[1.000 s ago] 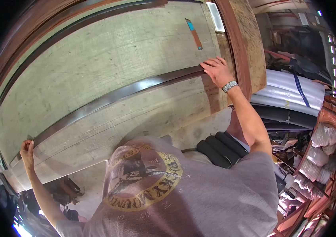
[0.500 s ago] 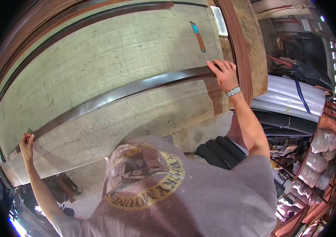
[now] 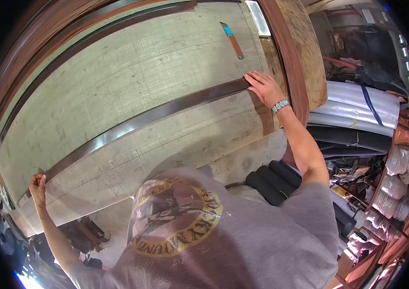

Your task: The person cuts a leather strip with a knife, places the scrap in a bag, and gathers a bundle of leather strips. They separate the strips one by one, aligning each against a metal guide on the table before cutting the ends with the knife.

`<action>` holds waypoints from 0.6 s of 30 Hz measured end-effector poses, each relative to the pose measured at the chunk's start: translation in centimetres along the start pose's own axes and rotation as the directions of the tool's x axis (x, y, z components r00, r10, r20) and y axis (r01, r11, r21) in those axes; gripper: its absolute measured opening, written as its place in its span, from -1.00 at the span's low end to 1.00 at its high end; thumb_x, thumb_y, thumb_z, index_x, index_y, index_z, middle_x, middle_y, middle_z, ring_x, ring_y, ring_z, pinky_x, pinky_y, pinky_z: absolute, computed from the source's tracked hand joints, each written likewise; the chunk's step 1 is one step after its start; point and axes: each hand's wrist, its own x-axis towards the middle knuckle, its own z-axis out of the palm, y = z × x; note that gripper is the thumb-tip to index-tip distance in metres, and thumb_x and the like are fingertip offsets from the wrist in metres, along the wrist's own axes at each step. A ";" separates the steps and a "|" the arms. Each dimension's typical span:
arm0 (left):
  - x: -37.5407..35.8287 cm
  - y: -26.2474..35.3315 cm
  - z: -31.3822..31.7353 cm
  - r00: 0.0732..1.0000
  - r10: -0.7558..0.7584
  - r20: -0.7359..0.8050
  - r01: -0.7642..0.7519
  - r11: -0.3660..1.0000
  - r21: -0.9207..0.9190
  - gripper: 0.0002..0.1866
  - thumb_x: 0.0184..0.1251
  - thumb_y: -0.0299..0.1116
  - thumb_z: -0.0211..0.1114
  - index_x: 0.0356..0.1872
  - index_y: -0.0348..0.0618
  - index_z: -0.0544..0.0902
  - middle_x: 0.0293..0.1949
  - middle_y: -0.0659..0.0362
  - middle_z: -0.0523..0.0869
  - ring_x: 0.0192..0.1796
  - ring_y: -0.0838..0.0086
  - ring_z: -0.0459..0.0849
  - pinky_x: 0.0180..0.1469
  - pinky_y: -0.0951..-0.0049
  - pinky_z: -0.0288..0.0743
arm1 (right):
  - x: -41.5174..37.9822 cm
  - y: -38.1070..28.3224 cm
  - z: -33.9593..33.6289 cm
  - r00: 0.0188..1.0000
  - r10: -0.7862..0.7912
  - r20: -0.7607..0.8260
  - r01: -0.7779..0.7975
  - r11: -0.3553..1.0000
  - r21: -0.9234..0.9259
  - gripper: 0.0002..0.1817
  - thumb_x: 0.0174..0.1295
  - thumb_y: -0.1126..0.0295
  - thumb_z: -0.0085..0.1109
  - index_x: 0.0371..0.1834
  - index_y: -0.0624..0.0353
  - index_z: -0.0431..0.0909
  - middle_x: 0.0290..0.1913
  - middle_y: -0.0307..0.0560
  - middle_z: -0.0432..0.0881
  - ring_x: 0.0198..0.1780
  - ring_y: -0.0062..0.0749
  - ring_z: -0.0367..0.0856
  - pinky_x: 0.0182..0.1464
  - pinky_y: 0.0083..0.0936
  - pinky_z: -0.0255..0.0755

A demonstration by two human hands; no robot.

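A long, dark brown, glossy strip [image 3: 166,111], which looks like leather, stretches across a pale, scored work board [image 3: 132,72]. At its left end my left hand [image 3: 38,189] is closed, thumb and fingers pinching the strip near the board's left edge. My right hand [image 3: 265,89], with a metal-band watch [image 3: 280,106] on the wrist, rests over the strip's right end. Its fingers are stretched out and lie flat on the strip. Beyond the right hand lies a knife [image 3: 232,41] with a brown handle and blue wrapping, touched by neither hand.
More dark strips [image 3: 103,33] run along the board's far side. A white rectangular block [image 3: 258,18] sits at the far right, beside stacked brown sheets [image 3: 288,62]. Silver rolls [image 3: 358,106] and black rolls [image 3: 269,182] stand off the board on the right and near side.
My right hand has lowered and flattened its fingers on the strip's right end. The left hand keeps its pinch. The whole view has shifted slightly.
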 end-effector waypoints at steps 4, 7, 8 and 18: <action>-0.5 0.3 0.1 1.000 -0.022 -0.003 0.022 1.000 -0.015 -0.80 0.42 -0.22 0.48 -0.21 -0.09 0.68 -0.49 0.47 0.53 -0.50 0.78 0.34 -0.48 0.68 0.18 | 0.5 -0.5 -1.1 0.999 0.018 -0.030 -0.015 0.996 0.088 -0.50 0.44 0.29 0.20 0.44 0.00 0.46 0.42 -0.13 0.55 0.43 -0.13 0.49 0.47 -0.13 0.37; -0.4 0.4 0.2 1.000 -0.019 -0.006 0.019 1.000 -0.022 -0.80 0.41 -0.22 0.48 -0.22 -0.08 0.68 -0.49 0.48 0.52 -0.50 0.78 0.34 -0.48 0.68 0.18 | 0.8 0.4 -0.7 1.000 -0.007 -0.026 0.010 0.993 0.120 -0.51 0.41 0.33 0.23 0.41 0.05 0.50 0.39 -0.05 0.58 0.41 -0.07 0.51 0.45 -0.14 0.39; -0.4 0.4 0.2 1.000 -0.016 -0.006 0.016 1.000 -0.023 -0.80 0.41 -0.22 0.48 -0.22 -0.08 0.68 -0.49 0.48 0.52 -0.50 0.78 0.34 -0.48 0.68 0.18 | 0.7 0.9 -0.4 1.000 -0.020 -0.013 0.021 0.993 0.117 -0.51 0.41 0.35 0.24 0.40 0.07 0.51 0.37 -0.02 0.59 0.40 -0.03 0.51 0.45 -0.15 0.39; -0.8 0.9 0.4 1.000 0.014 -0.018 -0.015 0.998 -0.061 -0.83 0.37 -0.30 0.50 -0.21 -0.12 0.69 -0.44 0.45 0.56 -0.41 0.75 0.41 -0.38 0.66 0.27 | 1.7 0.0 -2.0 1.000 -0.011 -0.023 0.014 0.993 0.116 -0.62 0.30 0.39 0.31 0.18 0.15 0.57 0.17 -0.01 0.64 0.20 -0.01 0.57 0.29 -0.12 0.44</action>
